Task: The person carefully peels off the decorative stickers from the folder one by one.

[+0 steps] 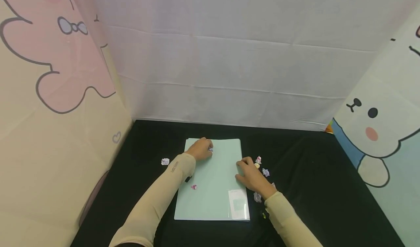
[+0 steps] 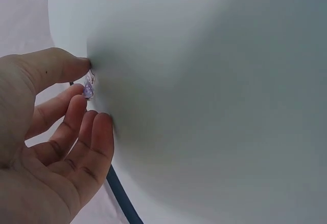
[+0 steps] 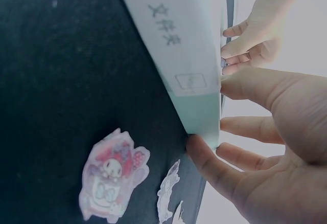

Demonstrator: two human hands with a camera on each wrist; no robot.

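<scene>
A light green file folder lies closed on the black tablecloth, with a white label near its lower right corner. Over its upper part, my left hand pinches a small purple sticker between thumb and forefinger, close to the cover. A small pink sticker sits lower down on the cover. At the folder's right edge rests my right hand; the right wrist view shows its fingertips touching the printed spine, fingers fairly straight.
Right of the folder are a pink character sticker, a yellowish one, purple ones, a pale one and a small green-yellow piece. A pale sticker lies on the left. Printed cloth encloses the table.
</scene>
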